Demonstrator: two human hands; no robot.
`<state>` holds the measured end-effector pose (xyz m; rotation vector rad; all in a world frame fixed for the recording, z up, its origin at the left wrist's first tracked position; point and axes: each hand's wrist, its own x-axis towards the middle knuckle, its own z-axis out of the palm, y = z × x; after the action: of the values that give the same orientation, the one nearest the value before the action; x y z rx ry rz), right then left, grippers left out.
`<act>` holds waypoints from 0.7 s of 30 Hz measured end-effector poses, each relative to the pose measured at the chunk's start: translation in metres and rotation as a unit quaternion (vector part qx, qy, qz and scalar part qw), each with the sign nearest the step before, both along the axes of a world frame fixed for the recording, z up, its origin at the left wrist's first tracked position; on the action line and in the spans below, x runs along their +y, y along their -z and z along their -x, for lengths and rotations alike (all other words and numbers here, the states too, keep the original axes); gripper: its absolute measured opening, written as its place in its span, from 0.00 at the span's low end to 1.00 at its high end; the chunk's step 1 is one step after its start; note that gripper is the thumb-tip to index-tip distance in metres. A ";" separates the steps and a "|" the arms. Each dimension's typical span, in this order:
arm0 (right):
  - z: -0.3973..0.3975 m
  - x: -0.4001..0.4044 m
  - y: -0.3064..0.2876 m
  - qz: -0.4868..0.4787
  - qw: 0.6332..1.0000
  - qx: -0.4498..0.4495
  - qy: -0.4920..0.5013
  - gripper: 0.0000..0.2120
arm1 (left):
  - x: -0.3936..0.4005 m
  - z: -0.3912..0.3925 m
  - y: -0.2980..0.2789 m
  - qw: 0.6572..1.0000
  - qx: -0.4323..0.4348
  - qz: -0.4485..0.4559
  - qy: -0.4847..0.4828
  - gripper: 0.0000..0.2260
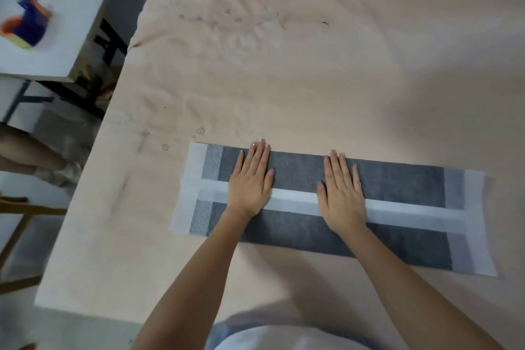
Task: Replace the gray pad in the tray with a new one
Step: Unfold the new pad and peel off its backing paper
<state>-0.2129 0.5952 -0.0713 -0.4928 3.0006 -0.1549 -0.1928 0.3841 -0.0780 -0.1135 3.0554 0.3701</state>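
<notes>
Charcoal felt banded with white strips, one folded gray pad [397,187] is lying on the peach tablecloth [284,79]; we are pressing our two hands, left hand [251,179] and right hand [342,190], flat on it, fingers straight, gripping nothing.

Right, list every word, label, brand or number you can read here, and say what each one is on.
No readable text in this view.
Folded gray pad under both flat hands: only gray panels and white strips, no print.
Blue and orange object on the white side table: too blurred to show any label.
Peach cloth: faint small motifs, no letters.
</notes>
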 end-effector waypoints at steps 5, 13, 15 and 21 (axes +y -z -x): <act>0.000 0.000 0.000 0.005 1.000 0.003 0.003 0.28 | -0.042 -0.003 0.000 1.000 0.008 -0.010 -0.026 0.24; -0.001 -0.001 0.000 0.014 1.000 0.009 0.005 0.27 | -0.087 -0.007 0.000 0.998 -0.001 -0.008 -0.068 0.25; -0.001 -0.001 0.001 0.009 1.000 0.008 0.005 0.27 | -0.096 -0.008 0.000 0.997 -0.002 -0.006 -0.080 0.25; -0.002 -0.004 -0.004 0.020 1.000 0.007 0.021 0.28 | -0.096 -0.014 -0.011 0.991 -0.008 0.005 -0.137 0.26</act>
<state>-0.2111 0.5908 -0.0676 -0.4364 3.0284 -0.2165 -0.1790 0.2877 -0.0672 -0.5369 3.0281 0.3668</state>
